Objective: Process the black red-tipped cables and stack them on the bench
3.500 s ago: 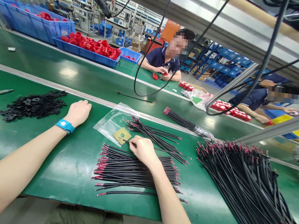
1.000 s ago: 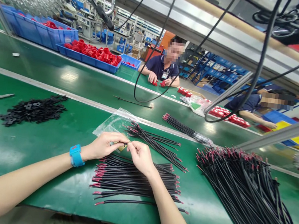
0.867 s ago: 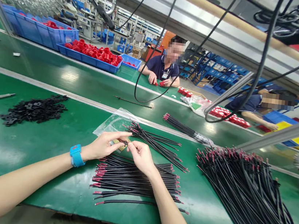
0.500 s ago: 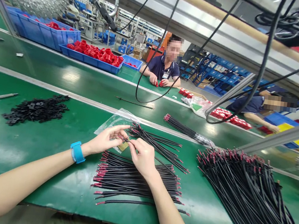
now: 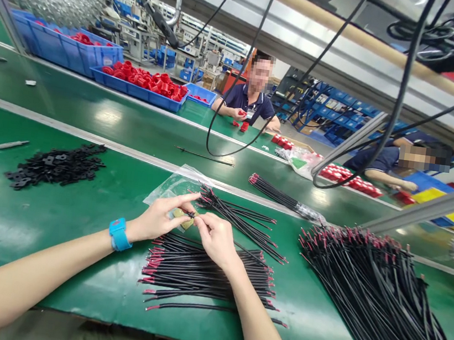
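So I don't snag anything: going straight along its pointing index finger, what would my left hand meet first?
Ahead of your left hand, probably the crossed black cables; depth is unclear.

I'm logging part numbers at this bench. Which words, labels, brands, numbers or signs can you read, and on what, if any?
None can be read.
Name badge on the person across the bench: too small.
Blue wristband: a small red mark, too small to make out.
Black cables: no writing shows.
Clear bag: no writing shows.
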### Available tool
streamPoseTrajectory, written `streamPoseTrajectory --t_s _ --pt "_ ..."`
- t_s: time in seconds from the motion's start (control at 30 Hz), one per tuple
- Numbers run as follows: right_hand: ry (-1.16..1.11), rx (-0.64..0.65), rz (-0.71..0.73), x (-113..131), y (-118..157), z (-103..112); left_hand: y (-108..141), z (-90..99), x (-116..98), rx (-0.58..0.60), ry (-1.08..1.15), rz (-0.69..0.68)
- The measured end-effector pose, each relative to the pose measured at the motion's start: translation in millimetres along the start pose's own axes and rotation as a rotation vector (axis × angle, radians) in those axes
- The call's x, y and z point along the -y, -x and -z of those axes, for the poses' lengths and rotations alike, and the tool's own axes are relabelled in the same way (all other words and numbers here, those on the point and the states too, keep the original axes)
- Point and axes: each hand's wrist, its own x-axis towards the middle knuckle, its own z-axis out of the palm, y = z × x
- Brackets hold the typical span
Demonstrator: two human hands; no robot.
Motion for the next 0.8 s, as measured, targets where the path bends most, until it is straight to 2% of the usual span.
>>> streamPoseTrajectory --t_s 0.1,0.17,0.2,0.27,0.33,0.37,0.43,0.53,0.8 --pt "0.110 -0.058 0.057 -7 -1 4 -8 8.8 5 0.049 -0.162 -0.118" --pt "0.261 -0.198 0.110 -18 -3 9 -17 30.8 16 0.031 -0.343 -0.153" --pt "0.337 -0.277 0.132 -24 -5 12 -21 47.1 24 -0.014 -0.464 -0.134" --pt "0.464 -0.392 0.160 -38 -9 16 -23 86.1 43 -0.131 -0.793 0.029" --pt "0.563 -0.424 0.171 -52 -12 17 -17 124.2 60 -0.216 -1.135 0.297" --pt "0.603 -0.414 0.172 -57 -13 16 -13 139.7 67 -0.218 -1.269 0.434" --pt "0.657 -0.367 0.167 -66 -15 12 -3 160.9 76 -0.133 -1.417 0.647" --pt "0.680 -0.319 0.128 -72 -16 4 5 170.5 79 -0.042 -1.418 0.674" --pt "0.645 -0.255 0.031 -80 -16 -5 2 164.0 77 0.042 -1.387 0.779"
